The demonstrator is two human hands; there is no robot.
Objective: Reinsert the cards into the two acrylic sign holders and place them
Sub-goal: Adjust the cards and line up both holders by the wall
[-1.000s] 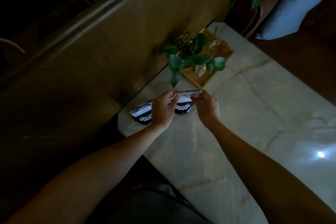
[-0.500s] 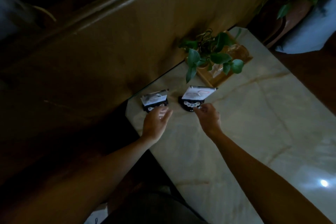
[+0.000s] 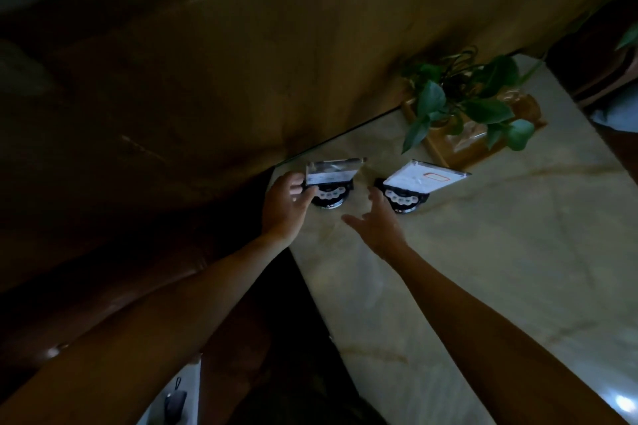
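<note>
step: placing; i'd say both sign holders stand carded on the worktop (image 3: 483,269)
left hand (image 3: 284,207): fingers touching left holder (image 3: 329,179), grip unclear
right hand (image 3: 378,224): spread, empty, beside right holder (image 3: 411,186)
next: square them up

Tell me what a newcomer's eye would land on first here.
Two clear acrylic sign holders on dark round bases, the left sign holder and the right sign holder, stand near the pale marble table's far edge. The left hand touches the left one; the right hand hovers open. Behind sits a leafy green plant.
</note>
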